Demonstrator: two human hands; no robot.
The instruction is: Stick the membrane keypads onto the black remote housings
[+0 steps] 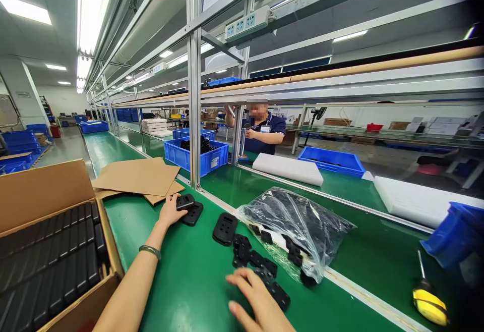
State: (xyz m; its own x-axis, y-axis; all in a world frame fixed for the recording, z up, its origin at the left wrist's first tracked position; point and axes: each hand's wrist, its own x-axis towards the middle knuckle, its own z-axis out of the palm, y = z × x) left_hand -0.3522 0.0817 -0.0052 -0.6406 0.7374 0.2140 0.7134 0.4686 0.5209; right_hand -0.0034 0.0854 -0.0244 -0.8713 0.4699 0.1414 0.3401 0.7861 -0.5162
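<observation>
My left hand [172,212], with a bangle on its wrist, is closed on the edge of a black plastic plate [185,202]. That plate lies slanted over a second black plate [194,214] on the green bench. My right hand [259,299] is open, thumb and fingers apart, beside a loose row of small black parts [263,261]. Between the hands and farther back, another black plate with holes [225,229] lies flat. A clear plastic bag [298,226] holding more black parts rests right of them, its mouth toward my right hand.
Left stands an open carton [108,251] packed with black pieces. Cardboard sheets [136,176] lie behind my left hand. A metal post [194,110] rises near a blue bin [177,156]. A yellow-handled screwdriver [429,301] is at right. Across the bench a person [260,135] works.
</observation>
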